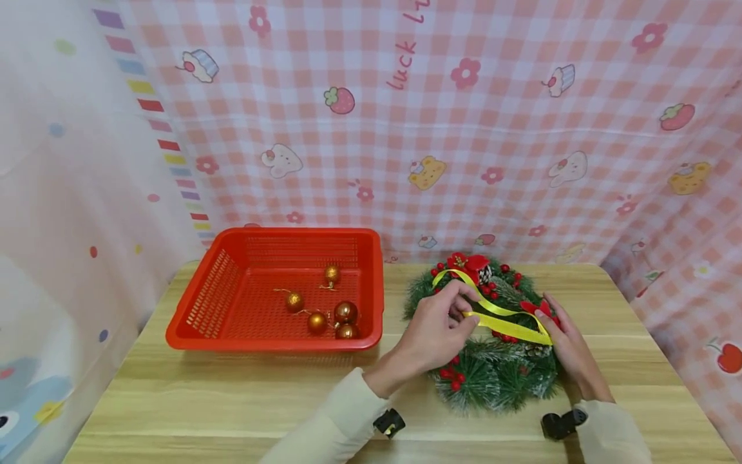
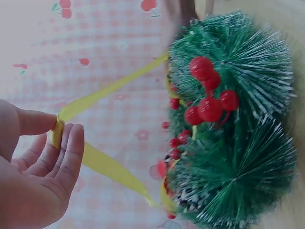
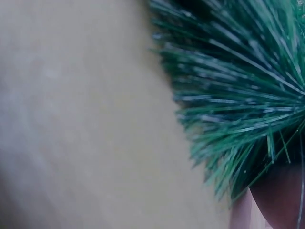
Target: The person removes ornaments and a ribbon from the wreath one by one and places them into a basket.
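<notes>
A green Christmas wreath (image 1: 493,377) with red berries, red flowers and pine cones lies on the table. A yellow ribbon (image 1: 510,328) loops over it. My left hand (image 1: 431,330) pinches the ribbon between thumb and fingers above the wreath. In the left wrist view, two stretches of ribbon (image 2: 113,172) run from that hand (image 2: 40,176) to the wreath (image 2: 228,143). My right hand (image 1: 572,345) grips the wreath's right edge, its thumb near a red flower (image 1: 536,309). The right wrist view shows frosted needles (image 3: 238,95) and hides most of that hand.
A red plastic basket (image 1: 272,343) stands left of the wreath, holding several gold and brown bauble ornaments (image 1: 294,301). Both sit on a wooden table (image 1: 232,399). A pink checked curtain (image 1: 359,148) hangs behind the table, with more cloth at both sides.
</notes>
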Available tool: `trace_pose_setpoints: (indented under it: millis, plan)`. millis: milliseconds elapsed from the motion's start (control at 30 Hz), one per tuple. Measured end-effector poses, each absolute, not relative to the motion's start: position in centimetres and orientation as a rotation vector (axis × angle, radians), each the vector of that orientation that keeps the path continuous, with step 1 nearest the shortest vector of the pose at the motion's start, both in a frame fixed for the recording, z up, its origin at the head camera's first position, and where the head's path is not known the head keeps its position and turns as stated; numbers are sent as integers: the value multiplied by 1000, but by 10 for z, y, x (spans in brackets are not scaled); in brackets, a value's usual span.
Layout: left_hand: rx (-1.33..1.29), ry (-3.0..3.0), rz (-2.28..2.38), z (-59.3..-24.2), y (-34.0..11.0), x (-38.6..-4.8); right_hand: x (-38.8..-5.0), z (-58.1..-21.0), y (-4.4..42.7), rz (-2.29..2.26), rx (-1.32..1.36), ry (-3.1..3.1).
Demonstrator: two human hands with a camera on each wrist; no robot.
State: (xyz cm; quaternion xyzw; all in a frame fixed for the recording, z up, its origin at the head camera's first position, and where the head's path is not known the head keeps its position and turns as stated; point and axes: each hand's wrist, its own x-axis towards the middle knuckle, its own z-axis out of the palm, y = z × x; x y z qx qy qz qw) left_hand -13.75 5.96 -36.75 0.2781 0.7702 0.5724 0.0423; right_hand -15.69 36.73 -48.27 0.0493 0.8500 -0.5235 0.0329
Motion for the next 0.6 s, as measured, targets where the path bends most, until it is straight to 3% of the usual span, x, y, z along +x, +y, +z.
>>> trace_pose_setpoints:
  millis: [600]
  plan:
    - [1062, 2299, 1750, -362, 54, -118, -159, -484, 370, -1607, 147, 2610]
